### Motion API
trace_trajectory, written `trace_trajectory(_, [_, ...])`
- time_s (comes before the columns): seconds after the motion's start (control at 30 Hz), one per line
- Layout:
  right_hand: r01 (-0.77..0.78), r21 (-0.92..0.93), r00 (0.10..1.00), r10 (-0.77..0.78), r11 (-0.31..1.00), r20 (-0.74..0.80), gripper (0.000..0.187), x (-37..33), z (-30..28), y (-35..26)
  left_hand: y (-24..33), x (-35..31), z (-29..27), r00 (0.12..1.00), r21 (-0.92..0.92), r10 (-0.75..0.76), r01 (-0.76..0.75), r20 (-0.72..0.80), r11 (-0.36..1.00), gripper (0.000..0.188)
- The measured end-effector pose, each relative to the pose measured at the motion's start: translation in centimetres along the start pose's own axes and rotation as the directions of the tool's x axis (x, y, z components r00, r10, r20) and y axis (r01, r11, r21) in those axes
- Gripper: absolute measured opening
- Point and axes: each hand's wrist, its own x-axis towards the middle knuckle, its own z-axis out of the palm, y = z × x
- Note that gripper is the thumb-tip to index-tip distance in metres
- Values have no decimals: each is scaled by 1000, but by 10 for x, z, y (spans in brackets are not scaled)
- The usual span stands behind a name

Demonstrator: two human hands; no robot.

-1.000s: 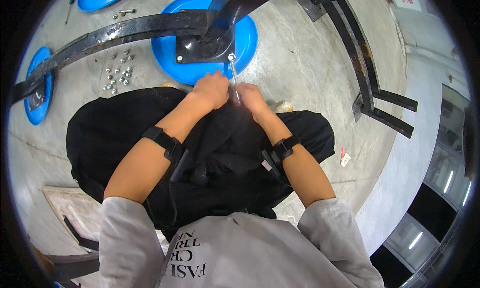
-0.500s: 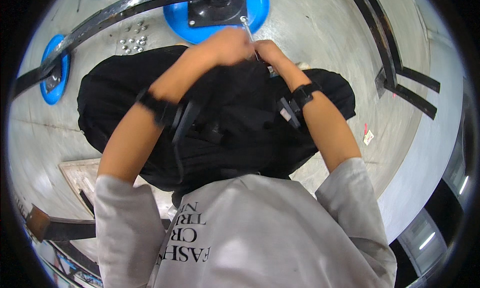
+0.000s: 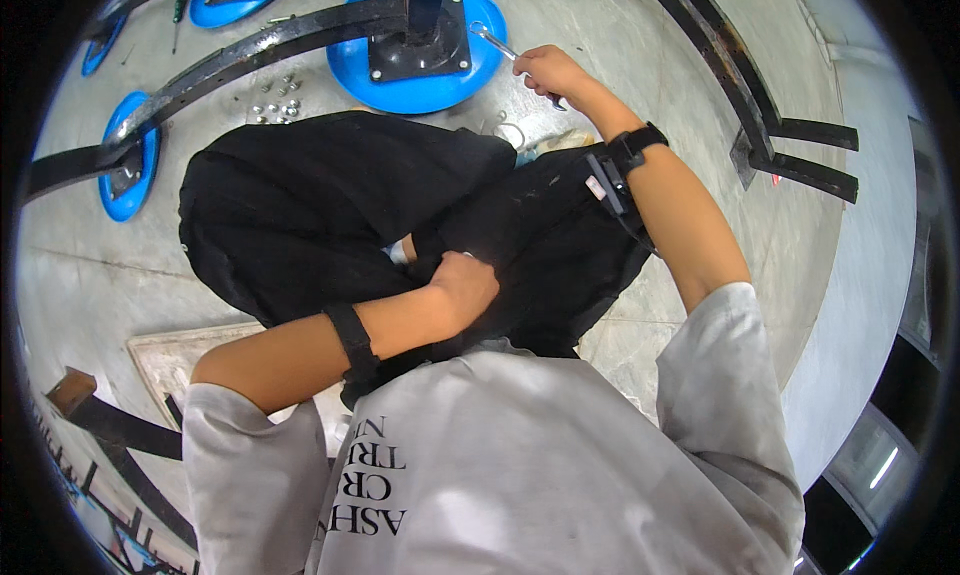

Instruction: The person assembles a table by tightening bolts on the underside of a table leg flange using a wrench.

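Note:
My right hand (image 3: 553,72) is closed around a slim silver wrench (image 3: 500,45), and the wrench's ring end hangs over the right edge of a black square plate (image 3: 395,65). This plate lies on a round blue disc (image 3: 418,99) and has bolts at its corners. From the view above, I cannot tell whether the ring touches anything. Drawn back to my lap, my left hand (image 3: 465,287) is curled into a fist over the black trousers (image 3: 330,175). Whatever its fingers may hold is hidden.
Several silver nuts (image 3: 280,110) lie on the floor left of the disc. Curved black metal bars (image 3: 270,40) run past the plate, with another frame (image 3: 745,75) at right. A second blue disc (image 3: 145,175) stands far left. A green-handled screwdriver (image 3: 179,10) lies beyond.
My left hand has left the plate area and come back to my lap. My right hand has shifted up and to the right with the wrench, whose ring end is off the corner bolt.

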Motion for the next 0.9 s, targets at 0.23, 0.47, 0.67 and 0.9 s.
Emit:
trace_trajectory(0.23, [-38, 426, 995, 74, 904, -69, 19, -39, -8, -10, -61, 4, -77, 878, -388, -320, 172, -357, 906, 21])
trace_trajectory(0.47, [-29, 440, 996, 64, 898, -65, 21, -59, 3, -15, -85, 38, -3, 870, -115, -12, -51, -493, 992, 30])
trace_trajectory(0.67, [-96, 452, 992, 120, 887, -25, 20, -63, 12, -5, -43, -4, 26, 928, -166, -104, 46, -359, 985, 15])
trace_trajectory(0.9, [-57, 476, 997, 79, 878, -27, 19, -63, 32, -9, -62, -20, 10, 998, -202, -66, 65, -1, 977, 12])
